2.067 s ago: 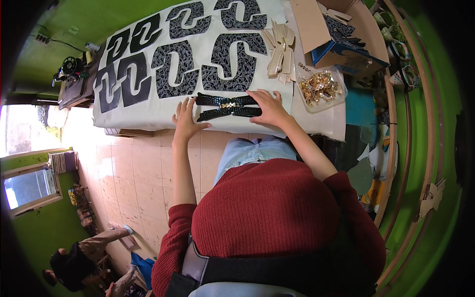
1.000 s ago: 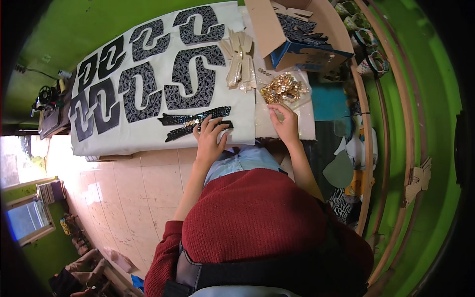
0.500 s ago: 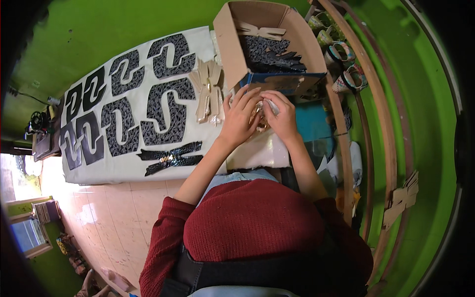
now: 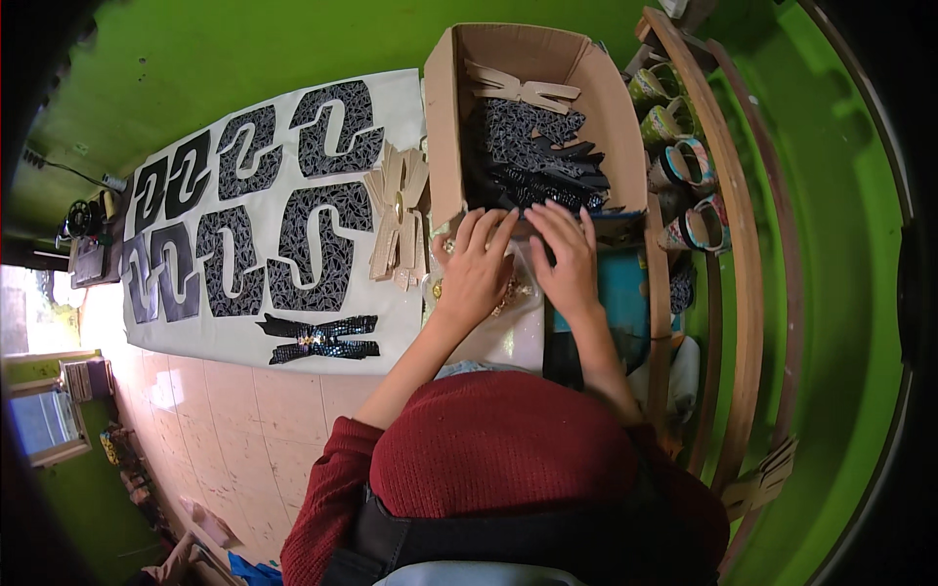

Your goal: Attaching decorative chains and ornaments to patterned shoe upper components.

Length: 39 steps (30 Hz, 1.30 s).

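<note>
My left hand [image 4: 477, 272] is at the near edge of the cardboard box [image 4: 445, 117], its fingers bent and spread. Opposite it, my right hand [image 4: 569, 262] has its fingers apart and reaching to the same edge. Between and below them lie gold ornaments [image 4: 508, 296], partly covered by my left hand, apparently in clear plastic. Whether the fingertips touch the box rim is hard to tell. Inside the box are black patterned strap pieces [image 4: 528, 137] and a beige strap piece [image 4: 523, 90]. Beside my left hand lies a stack of beige crossed straps [image 4: 399, 215] with a gold ornament.
Black patterned S-shaped pieces [image 4: 322, 249] lie in rows on the white-covered table [image 4: 386, 337]. Near its front edge is a black shiny crossed strap [image 4: 320, 339] with a jewelled centre. To the right, a wooden rack [image 4: 747, 293] holds colourful sandals [image 4: 694, 166].
Both hands have come apart from their close grip over the gold ornaments, with fingers now spread near the box edge. The view has tilted, showing more of the box inside.
</note>
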Motion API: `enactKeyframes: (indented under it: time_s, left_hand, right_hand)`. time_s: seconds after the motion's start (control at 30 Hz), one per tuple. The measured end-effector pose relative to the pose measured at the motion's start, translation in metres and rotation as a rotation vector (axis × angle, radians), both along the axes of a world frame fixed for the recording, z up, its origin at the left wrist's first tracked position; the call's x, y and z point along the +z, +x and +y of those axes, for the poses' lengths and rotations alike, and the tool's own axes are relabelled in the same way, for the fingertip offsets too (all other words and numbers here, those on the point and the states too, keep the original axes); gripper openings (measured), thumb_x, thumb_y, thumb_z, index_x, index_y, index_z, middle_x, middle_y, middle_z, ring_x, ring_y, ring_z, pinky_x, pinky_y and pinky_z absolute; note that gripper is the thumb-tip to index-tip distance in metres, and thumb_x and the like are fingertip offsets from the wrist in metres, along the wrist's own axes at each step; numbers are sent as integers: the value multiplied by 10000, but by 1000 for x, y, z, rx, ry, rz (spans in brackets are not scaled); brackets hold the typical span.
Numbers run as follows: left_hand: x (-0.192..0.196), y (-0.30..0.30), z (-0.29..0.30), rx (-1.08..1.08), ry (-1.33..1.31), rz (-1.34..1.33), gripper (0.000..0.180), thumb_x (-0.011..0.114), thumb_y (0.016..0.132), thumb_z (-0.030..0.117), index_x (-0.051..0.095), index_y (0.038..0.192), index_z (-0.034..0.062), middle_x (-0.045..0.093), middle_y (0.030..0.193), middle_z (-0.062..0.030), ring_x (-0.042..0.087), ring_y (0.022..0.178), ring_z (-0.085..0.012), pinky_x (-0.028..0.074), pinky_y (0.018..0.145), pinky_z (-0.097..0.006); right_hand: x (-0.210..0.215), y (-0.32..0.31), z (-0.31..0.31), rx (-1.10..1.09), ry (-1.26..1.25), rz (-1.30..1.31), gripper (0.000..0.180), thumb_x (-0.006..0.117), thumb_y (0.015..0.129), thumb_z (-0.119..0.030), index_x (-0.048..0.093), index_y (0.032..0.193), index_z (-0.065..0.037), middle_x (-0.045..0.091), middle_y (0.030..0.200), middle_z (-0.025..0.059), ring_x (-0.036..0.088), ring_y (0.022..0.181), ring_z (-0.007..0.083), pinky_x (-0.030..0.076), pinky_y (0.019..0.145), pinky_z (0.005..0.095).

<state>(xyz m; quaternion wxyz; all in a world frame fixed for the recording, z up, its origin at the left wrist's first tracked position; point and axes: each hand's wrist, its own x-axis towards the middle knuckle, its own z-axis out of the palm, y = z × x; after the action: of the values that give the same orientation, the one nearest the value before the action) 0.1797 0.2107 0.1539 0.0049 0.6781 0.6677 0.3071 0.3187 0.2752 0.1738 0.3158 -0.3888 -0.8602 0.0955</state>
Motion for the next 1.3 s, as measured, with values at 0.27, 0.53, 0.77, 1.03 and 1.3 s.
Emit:
enactKeyframes:
  time_s: [0.27, 0.53, 0.77, 1.03, 1.3]
  left_hand:
    - [6, 0, -10, 20, -54, -36, 566, 637, 746, 173, 461, 1284, 159, 472, 1208, -24, 412, 1201, -208, 136, 1009, -484]
    - [-4, -10, 2, -22, -16, -240, 544, 644, 705, 42, 507, 1227, 112, 495, 1170, -85, 443, 1174, -301, 175, 1046, -579]
    - [-2, -5, 13, -108, 41, -337, 504, 653, 674, 4, 548, 1162, 72, 512, 1136, -126, 446, 1166, -348, 253, 1034, -542]
    - [-4, -7, 14, -117, 51, -335, 475, 653, 681, 6, 550, 1142, 61, 507, 1127, -135, 449, 1156, -351, 283, 1023, -511]
    - [-4, -7, 17, -145, 76, -337, 463, 659, 686, 22, 547, 1134, 52, 504, 1125, -138, 446, 1157, -356, 285, 1022, -509]
  right_hand:
    - [26, 6, 11, 100, -175, -64, 267, 524, 804, -27, 638, 1041, -77, 640, 1059, 55, 568, 1052, 197, 317, 987, 406]
    - [39, -38, 165, 509, -539, -571, 224, 548, 756, -57, 705, 907, -110, 678, 839, 123, 648, 795, 282, 506, 729, 383]
    - [-1, -95, 198, 407, -372, -1020, 178, 674, 684, -158, 714, 856, -132, 689, 888, 77, 652, 852, 255, 513, 739, 371]
    - [-22, -122, 153, 476, -267, -1053, 448, 756, 635, -372, 674, 919, -35, 673, 926, 119, 641, 902, 274, 500, 781, 393]
    - [-15, -85, 201, 562, -673, -588, 259, 653, 715, -225, 681, 901, -46, 659, 877, 175, 629, 806, 343, 489, 725, 399]
